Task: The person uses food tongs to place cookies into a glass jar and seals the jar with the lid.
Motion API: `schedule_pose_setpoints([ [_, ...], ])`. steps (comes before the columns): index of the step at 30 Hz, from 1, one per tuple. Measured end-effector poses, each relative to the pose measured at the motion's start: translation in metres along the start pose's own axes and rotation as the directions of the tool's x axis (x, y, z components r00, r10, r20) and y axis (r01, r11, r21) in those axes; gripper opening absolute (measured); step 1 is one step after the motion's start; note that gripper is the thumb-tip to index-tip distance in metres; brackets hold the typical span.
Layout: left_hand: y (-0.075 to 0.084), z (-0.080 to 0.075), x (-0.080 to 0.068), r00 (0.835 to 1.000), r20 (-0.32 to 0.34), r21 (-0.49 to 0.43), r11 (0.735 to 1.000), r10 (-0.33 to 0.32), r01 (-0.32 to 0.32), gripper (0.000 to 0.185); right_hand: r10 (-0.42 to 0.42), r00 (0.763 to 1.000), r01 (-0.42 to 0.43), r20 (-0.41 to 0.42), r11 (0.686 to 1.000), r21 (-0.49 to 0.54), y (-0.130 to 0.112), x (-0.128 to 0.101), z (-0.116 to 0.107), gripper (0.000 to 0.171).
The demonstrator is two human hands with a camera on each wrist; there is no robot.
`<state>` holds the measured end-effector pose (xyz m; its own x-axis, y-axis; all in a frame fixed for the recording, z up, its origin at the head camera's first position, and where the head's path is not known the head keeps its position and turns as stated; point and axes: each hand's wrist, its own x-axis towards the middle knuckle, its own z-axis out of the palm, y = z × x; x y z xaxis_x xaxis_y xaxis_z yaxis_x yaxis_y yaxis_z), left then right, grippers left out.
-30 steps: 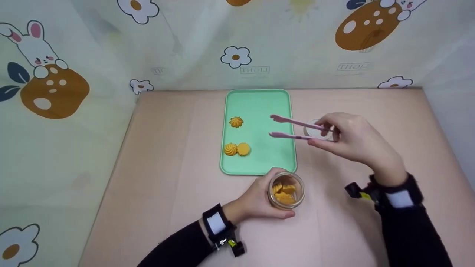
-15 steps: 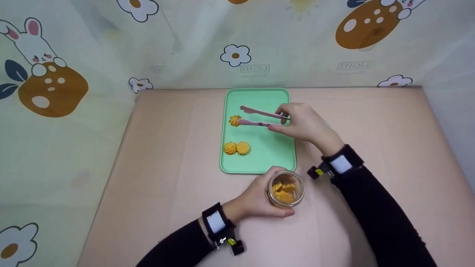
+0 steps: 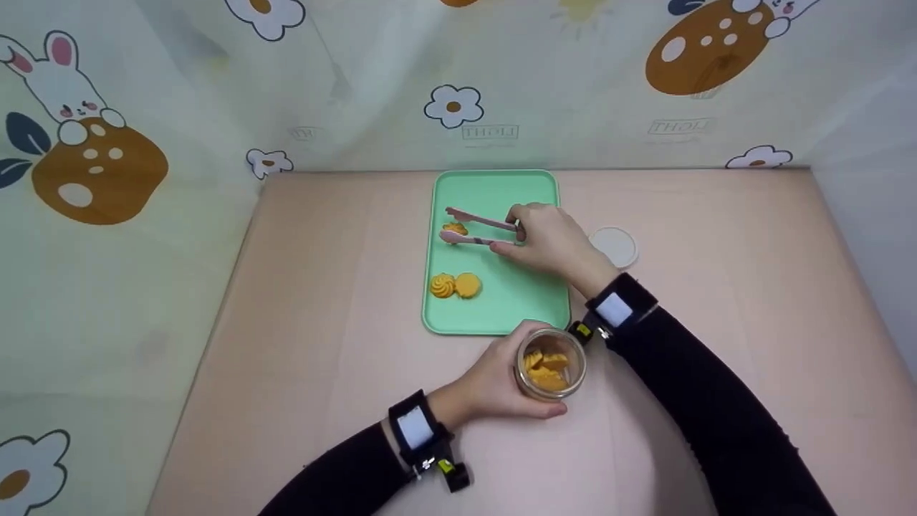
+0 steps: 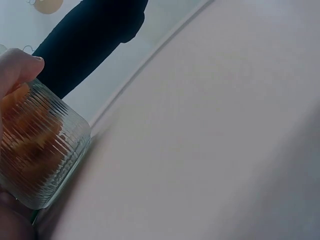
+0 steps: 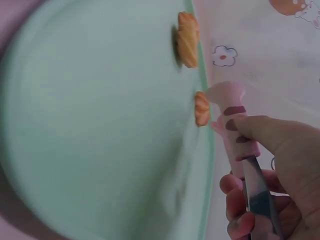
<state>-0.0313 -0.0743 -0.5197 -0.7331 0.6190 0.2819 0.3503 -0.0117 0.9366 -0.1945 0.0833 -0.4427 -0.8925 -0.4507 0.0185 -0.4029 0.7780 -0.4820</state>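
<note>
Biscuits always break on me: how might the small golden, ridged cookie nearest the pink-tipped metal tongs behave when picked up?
The small golden, ridged cookie is probably light, being small beside the pink-tipped metal tongs. It looks baked and dry, so a hard pinch might crumble it. The smooth green rectangular tray may let it slide if nudged.

Over a pale pinkish table (image 3: 301, 358), a person's right hand (image 3: 548, 240) is pinching pink tongs (image 3: 480, 218), their arms standing apart on either side of a single cookie (image 3: 455, 228) near the left edge of a green tray (image 3: 516, 308). Two more cookies (image 3: 443, 286) are lying side by side, touching, nearer the person. Just below the tray, the left hand (image 3: 501, 380) is gripping a clear, round-mouthed jar (image 3: 551, 342) that is holding several cookies (image 3: 548, 378). A white disc (image 3: 614, 247) is lying beside the right wrist.
</note>
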Motion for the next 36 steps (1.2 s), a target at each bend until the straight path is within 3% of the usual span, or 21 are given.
schedule_pose_setpoints([
  [16,0.002,-0.001,0.000,1.000,0.002,-0.008,1.000,-0.021,0.021,0.091,-0.013,1.000,0.014,0.020,0.999,-0.035,-0.011,-0.002,-0.001,0.044],
  [26,0.001,0.000,0.001,1.000,0.001,-0.010,1.000,-0.002,0.002,0.090,0.082,0.995,-0.077,0.060,0.994,-0.082,-0.016,-0.019,-0.022,0.045],
  [36,0.001,0.000,0.001,1.000,0.014,-0.028,1.000,-0.012,0.013,0.090,0.197,0.978,-0.191,0.061,0.977,-0.093,-0.004,-0.046,-0.045,0.045],
])
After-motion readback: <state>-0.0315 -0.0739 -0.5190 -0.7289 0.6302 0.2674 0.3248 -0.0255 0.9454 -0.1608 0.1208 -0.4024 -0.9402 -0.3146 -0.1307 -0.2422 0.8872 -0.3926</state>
